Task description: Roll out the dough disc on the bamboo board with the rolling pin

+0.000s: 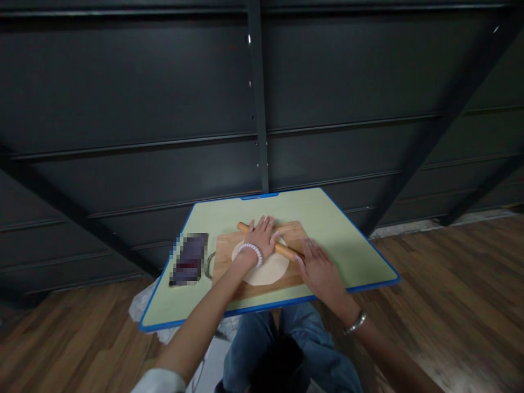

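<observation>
A wooden rolling pin [284, 250] lies slantwise over a round, thin, pale sheet of dough [268, 273]. Beneath the dough is a wooden board [223, 262] with a metal handle on its left side. My left hand [262, 238], a beaded bracelet at its wrist, rests flat across the pin with its fingers stretched out. At the pin's right end, my right hand [323, 273] lies palm down over the tip, fingers extended and the thumb apart from them. The palm hides that end of the pin.
The board sits on a small pale-green table [347, 240] with a blue rim. To the left lies a dark, flat rectangular object [190, 259], blurred by pixels. A dark panelled wall [143, 82] stands behind. My legs are under the near edge, over wooden flooring [450, 273].
</observation>
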Action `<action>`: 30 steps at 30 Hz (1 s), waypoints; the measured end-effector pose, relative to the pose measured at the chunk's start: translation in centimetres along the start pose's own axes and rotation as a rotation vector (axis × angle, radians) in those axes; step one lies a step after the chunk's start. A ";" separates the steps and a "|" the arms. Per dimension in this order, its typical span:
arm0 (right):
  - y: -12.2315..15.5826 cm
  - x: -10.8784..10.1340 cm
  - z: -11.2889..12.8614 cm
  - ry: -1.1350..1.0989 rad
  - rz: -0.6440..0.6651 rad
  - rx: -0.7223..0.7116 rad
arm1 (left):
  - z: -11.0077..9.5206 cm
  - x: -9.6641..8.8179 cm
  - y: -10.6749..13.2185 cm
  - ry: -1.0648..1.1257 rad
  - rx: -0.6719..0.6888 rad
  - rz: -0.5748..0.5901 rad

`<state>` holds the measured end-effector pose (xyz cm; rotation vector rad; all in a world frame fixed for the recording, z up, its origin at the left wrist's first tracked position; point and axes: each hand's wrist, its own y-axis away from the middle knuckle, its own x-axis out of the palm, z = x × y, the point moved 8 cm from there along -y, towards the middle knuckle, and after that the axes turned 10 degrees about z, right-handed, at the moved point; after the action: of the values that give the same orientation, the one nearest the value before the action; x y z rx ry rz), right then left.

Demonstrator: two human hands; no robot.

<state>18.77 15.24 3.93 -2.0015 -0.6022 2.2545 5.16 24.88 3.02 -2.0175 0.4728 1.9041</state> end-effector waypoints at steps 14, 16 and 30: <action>-3.1 1.3 -3.3 -0.081 0.114 -0.017 | -2.1 -0.2 -7.4 0.058 0.095 0.109; -3.0 1.2 -3.0 -0.076 0.120 -0.024 | -2.1 -0.2 -7.2 0.057 0.102 0.106; 1.2 -0.1 3.7 -0.018 0.009 -0.034 | 0.8 0.1 1.1 0.049 0.171 0.052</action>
<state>15.47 13.19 3.86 -2.0047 -0.6392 2.2852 3.98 24.25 2.89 -1.9623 0.6831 1.7809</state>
